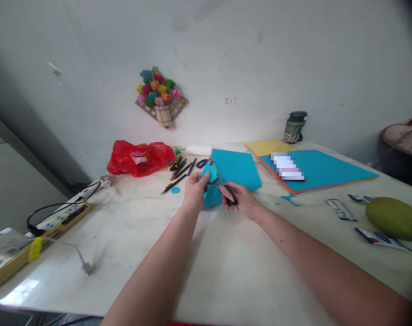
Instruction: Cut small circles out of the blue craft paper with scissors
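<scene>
Damage to the small blue piece (210, 170) could be caused by a twist of the scissors (230, 194), since only a small area of it is gripped and an edge might be bent or torn. Fingertips could be nicked, as the blades are held close to the left hand (195, 190). The large blue sheet (235, 168), spread from beneath the hands toward one o'clock, could also be snipped or creased if the blade tips were allowed to dip.

The small blue piece is seen as flat, bright and plain, with a rounded outer edge; its full outline is partly hidden by fingers. It is held just above the tabletop (206, 276), at twelve o'clock from the wearer, pinched between the left thumb and fingers. The scissors' dark handles are enclosed by the curled fingers of the right hand (243, 199), with the blades pointed toward eleven o'clock; how far they are parted cannot be told. A blue disc (175, 190) is set at nine o'clock from the hands, and thin blue scraps (290, 199) are scattered at three o'clock.
</scene>
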